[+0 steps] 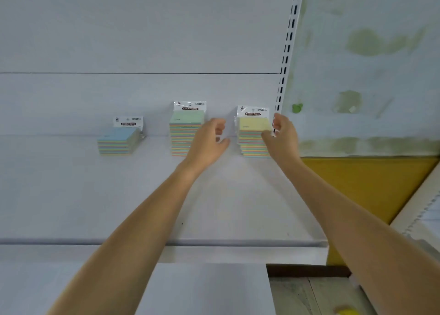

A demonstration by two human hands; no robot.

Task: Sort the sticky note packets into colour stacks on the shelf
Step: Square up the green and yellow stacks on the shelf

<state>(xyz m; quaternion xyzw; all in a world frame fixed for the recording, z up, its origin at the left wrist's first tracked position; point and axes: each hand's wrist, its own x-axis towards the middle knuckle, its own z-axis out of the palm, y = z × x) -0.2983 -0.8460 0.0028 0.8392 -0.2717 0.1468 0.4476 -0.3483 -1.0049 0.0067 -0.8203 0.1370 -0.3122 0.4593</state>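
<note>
Three stacks of sticky note packets stand at the back of the white shelf. The blue-topped stack is lowest, on the left. The green-topped stack is in the middle, the yellow-topped stack on the right. My right hand is against the right side of the yellow stack, fingers curled at its top packet. My left hand hovers between the green and yellow stacks, fingers loosely curled, holding nothing.
A slotted upright bounds the shelf on the right, just behind my right hand. Beyond it are a stained wall and a yellow panel. The shelf's front lip runs across below my forearms.
</note>
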